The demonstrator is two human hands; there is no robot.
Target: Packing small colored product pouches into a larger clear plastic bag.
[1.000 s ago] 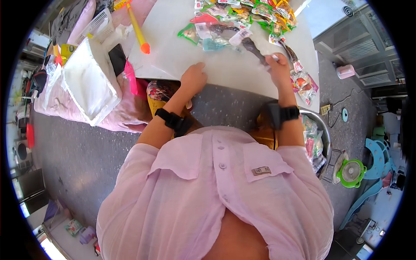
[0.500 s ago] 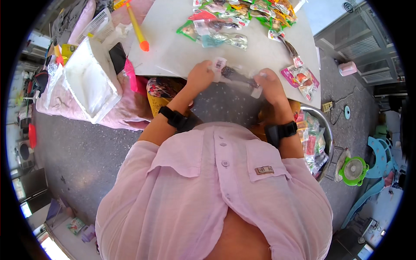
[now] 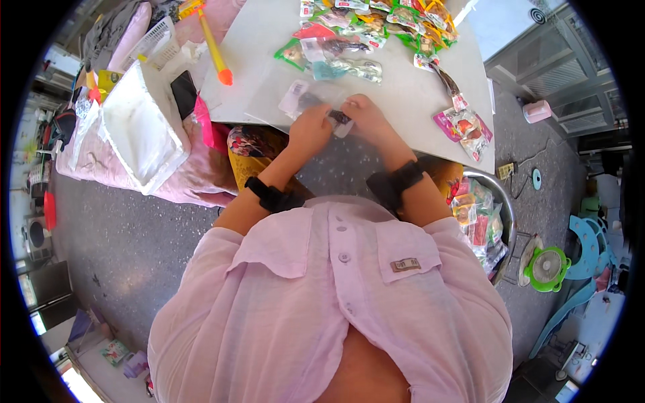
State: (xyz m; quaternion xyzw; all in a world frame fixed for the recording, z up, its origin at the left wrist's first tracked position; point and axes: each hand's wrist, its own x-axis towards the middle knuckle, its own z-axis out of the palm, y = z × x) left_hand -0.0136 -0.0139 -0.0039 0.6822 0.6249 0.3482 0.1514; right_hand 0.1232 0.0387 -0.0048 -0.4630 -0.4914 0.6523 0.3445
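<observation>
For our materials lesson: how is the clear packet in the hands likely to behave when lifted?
The clear packet would probably bend, its film looking thin. It seems light, as the dark contents look slim, though these may stiffen its middle.

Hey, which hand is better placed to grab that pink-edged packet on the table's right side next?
Probably the right hand: it is nearer the pink-edged packet, while the left hand is farther off. Both seem closed on the clear packet, so the right may first need to let go.
</observation>
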